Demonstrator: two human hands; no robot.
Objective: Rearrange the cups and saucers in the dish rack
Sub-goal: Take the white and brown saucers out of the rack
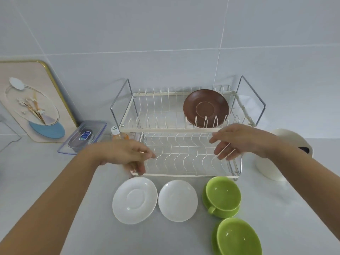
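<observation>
My left hand (127,155) is by the left end of the rack (184,126), low down. Its fingers curl a bit and hold nothing that I can see. I cannot tell if they touch the wires.

In front of the rack, on the counter (55,181), sit two white saucers (134,200) side by side. They lie flat and just beside each other. To pick one up well, I think I should slide my fingers under its edge, because flat plates are slippery. Then I should stand it up between two wires so it does not tip.

Up on the top shelf one brown saucer (206,107) leans in the slots, toward the right.

My right hand (237,140) is open, fingers spread, over the right end of the lower shelf. It is empty.

Below it are two green cups (223,195), each on a green saucer. I think I should lift a cup off first, so the cup cannot slide and fall.
</observation>
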